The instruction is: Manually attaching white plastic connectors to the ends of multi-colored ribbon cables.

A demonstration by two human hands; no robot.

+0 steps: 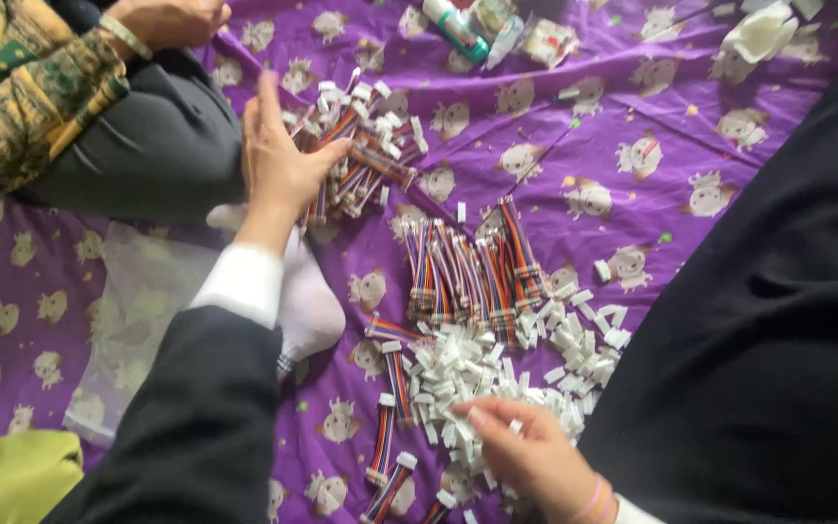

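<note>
- Fingers (266, 107) of my left hand (278, 160) stand spread and nearly straight, the palm turned towards the far heap of ribbon cables (361, 146), and the thumb tip touches that heap at its near edge; I see nothing clasped in them.
- My right hand (526, 451) lies low in the view, its fingers (482, 419) curled down into the pile of white connectors (497, 374). I think the tips pinch one or two of the small white pieces, but the blur there keeps me from being sure.
- Between my hands lies a neat row of ribbon cables (472, 272), striped in many colours, laid side by side on the purple cloth (632, 194), just above the white pile and touching it.
- Four or so finished cables (390, 417) with white plugs on their ends lie apart, to the left of the white pile, near my left sleeve (196, 417).
- A white-socked foot (307, 306) rests on the cloth just beside my left wrist.
- Another person's hand (162, 19) and patterned sleeve (21, 87) show at the top left corner, well apart from the far heap.
- At the top edge stand a small green-capped bottle (458, 29) and a crumpled white tissue (758, 34).
- A green cloth (16, 475) sits at the bottom left corner.
</note>
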